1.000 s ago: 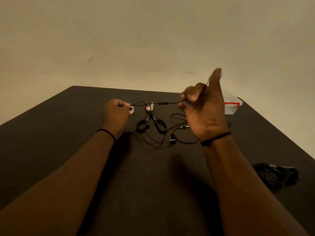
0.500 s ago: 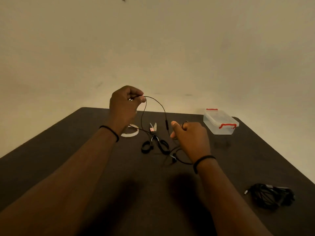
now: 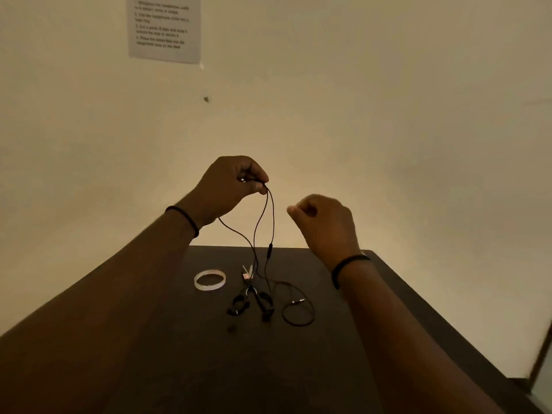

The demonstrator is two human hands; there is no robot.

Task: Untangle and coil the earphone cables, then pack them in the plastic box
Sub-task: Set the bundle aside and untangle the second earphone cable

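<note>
My left hand (image 3: 227,186) is raised above the far end of the table and pinches a thin black earphone cable (image 3: 272,222) between thumb and fingertips. Two strands hang from the pinch, and a third comes out from under my left wrist. One strand carries an inline remote (image 3: 269,251). The cable's lower part lies on the table in a loose loop (image 3: 298,310) with its plug (image 3: 297,301) inside. My right hand (image 3: 325,225) hovers to the right of the strands with its fingers curled, apart from the cable and holding nothing. The plastic box is not in view.
On the dark table (image 3: 167,360), black-handled scissors (image 3: 251,298) lie just left of the loop. A ring of clear tape (image 3: 209,280) sits further left. A printed sheet (image 3: 164,25) hangs on the wall. The table's right edge runs close to my right forearm.
My left hand rose higher with the cable, so the strands now hang straighter. My right hand let go of the cable and lifted off the table. The view tilted up, and the box and spare bundle left the frame.
</note>
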